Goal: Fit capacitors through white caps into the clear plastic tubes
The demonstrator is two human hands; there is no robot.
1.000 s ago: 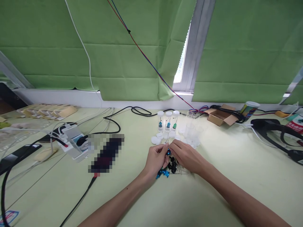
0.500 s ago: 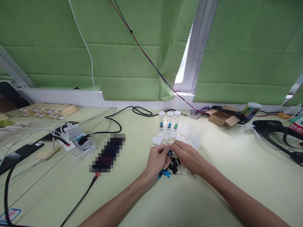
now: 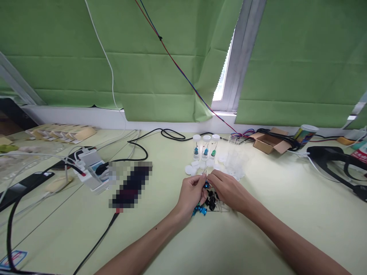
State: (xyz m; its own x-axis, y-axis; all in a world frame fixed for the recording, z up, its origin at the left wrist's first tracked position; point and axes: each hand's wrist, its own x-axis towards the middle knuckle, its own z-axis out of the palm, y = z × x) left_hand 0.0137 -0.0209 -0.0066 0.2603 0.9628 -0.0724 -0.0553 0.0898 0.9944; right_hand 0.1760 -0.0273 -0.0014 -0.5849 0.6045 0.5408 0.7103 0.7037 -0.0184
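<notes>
Fingers pinched, my left hand (image 3: pixel 189 193) grips a small shiny blue part (image 3: pixel 206 185) with a thin metal wire (image 3: pixel 205 168) sticking up from it. My right hand (image 3: pixel 226 187) meets it from the right, fingertips closed together at the same part; what exactly they grip is hidden. Beneath both hands lies a pile of small black parts (image 3: pixel 212 202) and thin bent wires. Several loose blue parts (image 3: pixel 203 211) lie by the left wrist. Behind the hands stand three clear capped vials (image 3: pixel 206 147), two with blue pieces inside and one with a green piece.
White round caps (image 3: pixel 189 170) and a cluster of clear tubes (image 3: pixel 235 158) lie just beyond the hands. Further right are an opened cardboard box (image 3: pixel 271 141) and a black strap-like headset (image 3: pixel 329 154). To the left sit a power strip (image 3: pixel 94 183) and black cables (image 3: pixel 143 152).
The view has shifted very slightly. Both hands stay together at the blue part, with almost no visible movement of the fingers.
</notes>
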